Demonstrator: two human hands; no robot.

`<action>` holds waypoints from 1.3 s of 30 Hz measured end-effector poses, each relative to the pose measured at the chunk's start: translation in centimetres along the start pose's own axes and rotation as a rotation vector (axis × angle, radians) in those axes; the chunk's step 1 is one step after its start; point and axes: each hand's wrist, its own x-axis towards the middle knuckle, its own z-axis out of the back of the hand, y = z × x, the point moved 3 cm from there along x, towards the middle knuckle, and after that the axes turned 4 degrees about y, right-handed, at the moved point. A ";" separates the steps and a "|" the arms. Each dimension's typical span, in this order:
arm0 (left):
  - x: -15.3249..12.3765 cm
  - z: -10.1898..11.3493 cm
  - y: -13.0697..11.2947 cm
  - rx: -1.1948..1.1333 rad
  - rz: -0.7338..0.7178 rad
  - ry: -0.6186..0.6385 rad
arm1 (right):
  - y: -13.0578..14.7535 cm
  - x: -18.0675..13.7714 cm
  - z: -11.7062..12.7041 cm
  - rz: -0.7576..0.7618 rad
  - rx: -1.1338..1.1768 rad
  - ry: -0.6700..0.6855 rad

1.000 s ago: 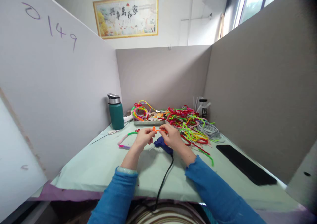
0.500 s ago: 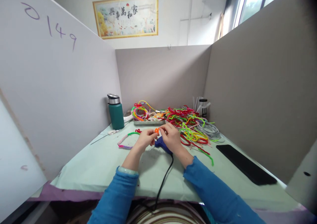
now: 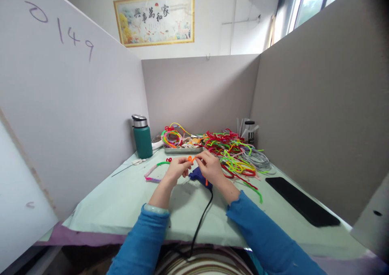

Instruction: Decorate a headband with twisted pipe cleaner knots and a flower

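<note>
Between my two hands is an orange pipe cleaner [image 3: 190,158], bent into small loops. My left hand [image 3: 178,168] pinches its looped part from the left. The fingertips of my right hand [image 3: 209,166] are closed on its other stretch, and an orange end hangs below that palm. Under my hands a dark blue glue gun [image 3: 198,174] lies on the table, its black cord [image 3: 203,216] running to the front edge. Left of my left hand lies a curved pink, green and purple pipe cleaner band [image 3: 152,169], with a small red looped piece [image 3: 169,160] at its top.
A metal tray [image 3: 182,150] of small pieces and coiled pipe cleaners stands at the back. Right of it is a heap of colourful pipe cleaners [image 3: 232,151]. A green bottle [image 3: 142,139] stands left, a black flat object [image 3: 300,202] lies right. Grey partitions [image 3: 200,92] enclose the table.
My right hand has drawn slightly away from the left, so more orange pipe cleaner shows between them. Its hanging orange end is now visible below my right palm.
</note>
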 end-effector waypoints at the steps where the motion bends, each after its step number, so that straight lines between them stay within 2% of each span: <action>1: 0.0 0.0 0.0 0.002 -0.001 -0.004 | 0.0 0.0 0.0 0.011 -0.028 0.003; 4: -0.1 -0.2 0.0 0.015 0.002 0.016 | 0.2 -0.1 -0.1 -0.002 -0.073 -0.015; 8: -0.1 -0.7 0.1 0.016 -0.011 0.102 | 1.0 -0.2 -0.7 -0.067 -0.026 -0.083; 15: 0.0 -0.5 0.2 -0.065 0.005 0.058 | 1.0 0.1 -0.6 -0.176 0.204 -0.128; 25: 0.0 -0.1 0.1 -0.085 0.008 0.045 | -0.6 0.3 -1.7 -0.456 0.689 0.047; 34: -0.2 -0.2 0.0 -0.128 0.004 0.059 | -0.7 0.2 -1.7 -0.687 1.178 0.176; 39: -0.3 -0.4 0.1 -0.172 0.001 0.127 | -0.8 0.1 -1.7 -0.695 1.238 0.211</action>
